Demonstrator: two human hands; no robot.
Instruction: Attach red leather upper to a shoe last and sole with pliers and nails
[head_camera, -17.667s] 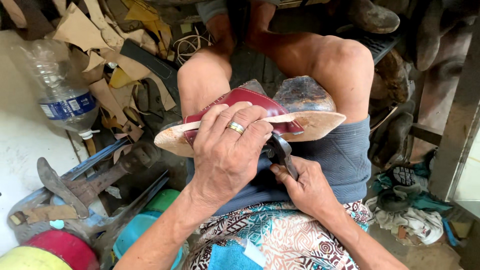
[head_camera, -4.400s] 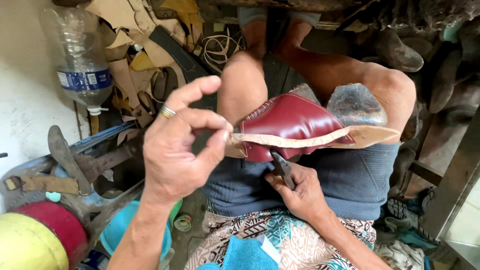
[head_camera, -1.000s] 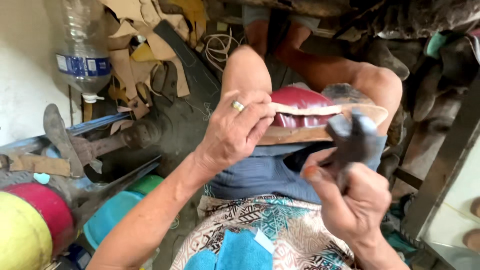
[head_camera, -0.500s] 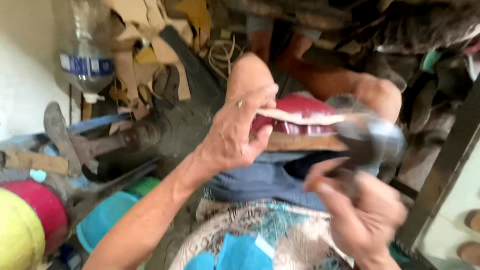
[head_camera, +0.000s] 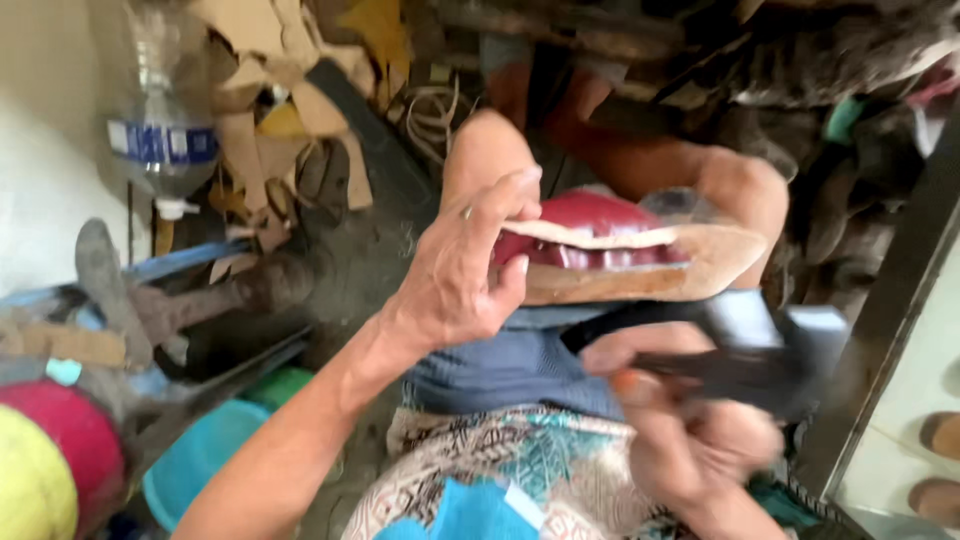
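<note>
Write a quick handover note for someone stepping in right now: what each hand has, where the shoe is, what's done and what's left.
Left hand: pinches the near end of the red shoe and its tan sole, which lie sole-up across the knees.
Right hand: grips a dark tool, blurred, just below the shoe; looks like a hammer, not certain.
Done: red upper is folded over the sole edge.
Left: cannot tell how far the fixing has got.

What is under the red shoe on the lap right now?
Under the red shoe show the person's knees and blue shorts. The left hand covers its near end; the blurred right hand holds a dark tool below.
</note>
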